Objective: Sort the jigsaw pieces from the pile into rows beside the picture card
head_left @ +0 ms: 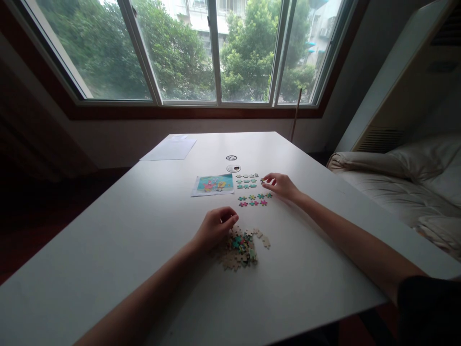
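Observation:
On the white table lies a loose pile of jigsaw puzzle pieces (237,252), many with their plain backs up. My left hand (218,223) is at the pile's far left edge, fingers curled; whatever is between them is hidden. Beyond the pile, several puzzle pieces (253,200) lie in short rows, sorted apart from each other. My right hand (280,185) is at the right end of these rows, with thumb and finger pinched on a small puzzle piece (262,180). Left of the rows is a colourful cartoon picture sheet (215,185).
Two small round discs (233,168) lie beyond the picture sheet. White paper (169,148) rests at the table's far left corner. A pale sofa (382,178) stands to the right of the white table (118,240), and a wide window (187,62) is ahead.

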Available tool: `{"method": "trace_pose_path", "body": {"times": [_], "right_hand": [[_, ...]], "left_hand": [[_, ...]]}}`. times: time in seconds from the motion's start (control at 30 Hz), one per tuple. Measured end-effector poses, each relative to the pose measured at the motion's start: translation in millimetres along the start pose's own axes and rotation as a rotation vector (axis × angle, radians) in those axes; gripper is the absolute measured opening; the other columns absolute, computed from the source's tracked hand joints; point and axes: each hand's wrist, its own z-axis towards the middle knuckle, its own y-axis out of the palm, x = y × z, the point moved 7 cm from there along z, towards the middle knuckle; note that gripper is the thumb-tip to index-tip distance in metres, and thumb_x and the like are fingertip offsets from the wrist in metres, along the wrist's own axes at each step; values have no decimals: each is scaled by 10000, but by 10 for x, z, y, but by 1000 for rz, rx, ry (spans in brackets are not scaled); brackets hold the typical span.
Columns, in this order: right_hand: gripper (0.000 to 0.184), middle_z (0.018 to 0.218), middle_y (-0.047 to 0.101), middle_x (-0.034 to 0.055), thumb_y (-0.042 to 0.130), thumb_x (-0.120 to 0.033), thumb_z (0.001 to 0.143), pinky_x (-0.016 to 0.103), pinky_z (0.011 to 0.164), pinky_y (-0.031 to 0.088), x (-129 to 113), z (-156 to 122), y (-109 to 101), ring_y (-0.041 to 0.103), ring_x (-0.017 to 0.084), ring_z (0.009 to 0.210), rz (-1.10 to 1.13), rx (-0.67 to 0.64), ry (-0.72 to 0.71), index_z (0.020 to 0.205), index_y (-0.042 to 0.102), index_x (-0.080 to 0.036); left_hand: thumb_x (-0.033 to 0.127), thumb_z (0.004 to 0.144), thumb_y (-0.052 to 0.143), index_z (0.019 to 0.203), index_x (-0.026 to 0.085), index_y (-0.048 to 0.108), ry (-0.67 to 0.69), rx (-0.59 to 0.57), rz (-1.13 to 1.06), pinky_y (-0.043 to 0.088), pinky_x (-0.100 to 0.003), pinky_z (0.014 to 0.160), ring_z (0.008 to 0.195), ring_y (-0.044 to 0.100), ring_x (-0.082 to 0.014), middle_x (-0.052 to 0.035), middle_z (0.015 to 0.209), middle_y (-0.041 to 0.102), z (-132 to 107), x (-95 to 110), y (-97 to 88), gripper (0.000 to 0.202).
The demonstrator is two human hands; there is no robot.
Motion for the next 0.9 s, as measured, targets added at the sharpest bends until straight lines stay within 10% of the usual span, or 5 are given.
{"method": "trace_pose_path", "body": {"times": [0.33, 0.9], "right_hand": [[313, 819, 669, 30, 598, -390, 713, 234, 638, 428, 459, 279, 77, 592, 134, 684, -68, -5, 164, 939, 649, -179], [199, 879, 673, 21, 553, -250, 765, 227, 726, 423, 490, 568, 259, 592, 142, 783, -134, -89, 173, 908, 690, -229]], "left_hand": [[321, 785, 493, 715, 141, 590, 5, -8, 0, 375, -200, 512, 519, 487, -100, 20, 555, 548, -9, -14, 7, 216], [314, 782, 495, 711, 138, 586, -12, -16, -5, 372, -199, 509, 520, 490, -100, 19, 555, 551, -4, 32, 1, 210]]}}
